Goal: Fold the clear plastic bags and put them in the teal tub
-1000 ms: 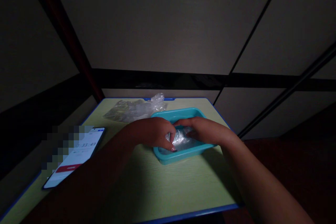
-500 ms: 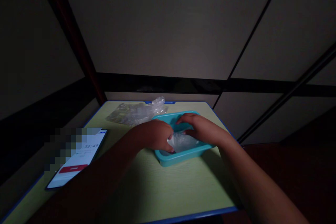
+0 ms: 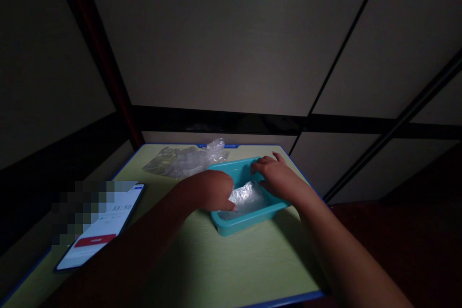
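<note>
A turquoise plastic tray (image 3: 238,224) stands on the small table. Inside it lies a clear, shiny plastic bag (image 3: 249,195), its surface crinkled. My left hand (image 3: 214,190) reaches over the tray's left side, thumb and bent fingers closed at the bag's left edge; the fingertips are mostly hidden behind the hand. Over the right side is my right hand (image 3: 276,178), its fingers apart and curved around the tray's far right rim, with the thumb inside. Nothing shows in its grasp.
Another crumpled clear plastic bag (image 3: 184,160) lies at the table's back left. A lit phone (image 3: 101,231) rests at the left edge, beside my left forearm. The pale table (image 3: 231,269) has a blue edge and stands against dark-trimmed panels (image 3: 231,48).
My right hand has drawn back from the bag to the tray's right rim, spreading its fingers. More of the bag shows. My left hand stays at the bag's left edge.
</note>
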Available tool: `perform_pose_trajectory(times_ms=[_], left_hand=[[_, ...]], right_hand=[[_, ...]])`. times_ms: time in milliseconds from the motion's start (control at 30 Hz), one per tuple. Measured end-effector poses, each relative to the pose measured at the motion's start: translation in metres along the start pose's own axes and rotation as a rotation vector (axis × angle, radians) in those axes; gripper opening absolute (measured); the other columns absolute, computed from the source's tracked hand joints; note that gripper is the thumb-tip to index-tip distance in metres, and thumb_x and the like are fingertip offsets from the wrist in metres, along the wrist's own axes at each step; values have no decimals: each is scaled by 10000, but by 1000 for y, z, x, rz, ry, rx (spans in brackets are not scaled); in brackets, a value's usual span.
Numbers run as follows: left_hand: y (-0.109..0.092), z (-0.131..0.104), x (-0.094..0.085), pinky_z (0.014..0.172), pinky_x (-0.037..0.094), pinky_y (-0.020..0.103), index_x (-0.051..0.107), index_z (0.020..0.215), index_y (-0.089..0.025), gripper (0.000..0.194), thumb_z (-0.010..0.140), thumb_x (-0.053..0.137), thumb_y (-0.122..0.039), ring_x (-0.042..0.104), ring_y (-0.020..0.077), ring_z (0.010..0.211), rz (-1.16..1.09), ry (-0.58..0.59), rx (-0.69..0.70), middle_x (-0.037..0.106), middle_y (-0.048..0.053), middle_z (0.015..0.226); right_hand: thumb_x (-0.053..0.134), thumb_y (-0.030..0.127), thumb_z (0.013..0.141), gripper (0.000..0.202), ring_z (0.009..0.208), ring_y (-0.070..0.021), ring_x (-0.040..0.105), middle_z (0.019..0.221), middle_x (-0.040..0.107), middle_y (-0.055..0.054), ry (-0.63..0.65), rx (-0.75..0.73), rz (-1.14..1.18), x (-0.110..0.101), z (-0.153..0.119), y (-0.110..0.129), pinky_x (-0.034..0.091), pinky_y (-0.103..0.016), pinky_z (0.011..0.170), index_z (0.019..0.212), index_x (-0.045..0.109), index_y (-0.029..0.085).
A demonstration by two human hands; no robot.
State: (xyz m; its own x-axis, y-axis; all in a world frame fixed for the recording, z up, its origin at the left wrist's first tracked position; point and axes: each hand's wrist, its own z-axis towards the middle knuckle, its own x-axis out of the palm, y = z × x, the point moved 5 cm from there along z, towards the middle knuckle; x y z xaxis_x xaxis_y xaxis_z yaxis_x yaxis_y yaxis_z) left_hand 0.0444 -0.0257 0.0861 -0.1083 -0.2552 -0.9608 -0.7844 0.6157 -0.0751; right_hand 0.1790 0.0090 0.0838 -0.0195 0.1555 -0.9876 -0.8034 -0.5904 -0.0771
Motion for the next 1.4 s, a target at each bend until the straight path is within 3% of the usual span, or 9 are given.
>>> perform_pose_trajectory(times_ms=[100,233,433,533,733,867,1100,1267,1400], left_hand=[[2,1,2,632,410,249,698,903,-167,289,768,575,-391,610,197,773,28,-27,-31,686,71,874],[3,1,5,626,414,285,698,880,-142,300,773,542,-375,616,230,761,49,-53,-30,686,98,857],[2,0,4,605,403,279,701,861,-133,304,780,532,-372,621,226,734,61,-60,-45,689,106,837],[2,1,4,605,405,270,704,860,-151,297,770,549,-388,621,221,742,60,-17,-57,689,94,843],[2,2,5,596,412,273,705,831,-144,293,768,550,-385,622,226,720,77,-30,-68,683,100,805],[4,1,3,618,424,272,696,835,-143,280,796,524,-360,623,217,727,75,-46,-75,682,96,814],[7,5,-4,742,444,302,653,960,-141,261,843,484,-301,615,241,894,50,-220,-89,673,115,968],[0,9,2,718,446,295,650,947,-163,237,810,507,-294,627,239,861,108,-218,-76,679,110,931],[-3,10,6,682,447,286,654,920,-168,241,782,544,-332,628,242,832,98,-181,-62,676,104,907]], right_hand=[[536,52,754,233,922,-211,544,926,637,-77,-48,-44,41,-4,0,3,269,-413,947,927,621,182],[551,191,813,80,711,-149,538,790,624,-32,-81,-119,316,-12,-3,9,367,-253,678,877,597,176],[407,308,912,221,675,-141,525,761,613,-39,-285,-9,437,-26,-7,1,338,-232,605,872,578,174],[441,310,893,195,658,-144,523,769,620,-41,-285,58,407,-25,-6,-7,331,-232,586,941,576,179],[482,399,874,283,596,-121,494,673,598,-17,-31,-101,522,-13,-5,2,325,-222,554,796,606,157],[372,494,903,476,506,-103,452,559,556,-2,182,-84,589,1,-7,11,306,-223,500,677,602,144],[330,498,914,500,513,-100,432,585,562,-11,175,-57,447,1,-7,15,298,-226,508,722,632,150],[307,503,919,512,549,-113,470,628,593,-16,462,-166,502,14,-11,26,355,-224,536,758,651,160],[300,570,898,567,603,-128,517,714,643,-39,538,-146,598,19,-11,28,414,-237,596,827,676,151]])
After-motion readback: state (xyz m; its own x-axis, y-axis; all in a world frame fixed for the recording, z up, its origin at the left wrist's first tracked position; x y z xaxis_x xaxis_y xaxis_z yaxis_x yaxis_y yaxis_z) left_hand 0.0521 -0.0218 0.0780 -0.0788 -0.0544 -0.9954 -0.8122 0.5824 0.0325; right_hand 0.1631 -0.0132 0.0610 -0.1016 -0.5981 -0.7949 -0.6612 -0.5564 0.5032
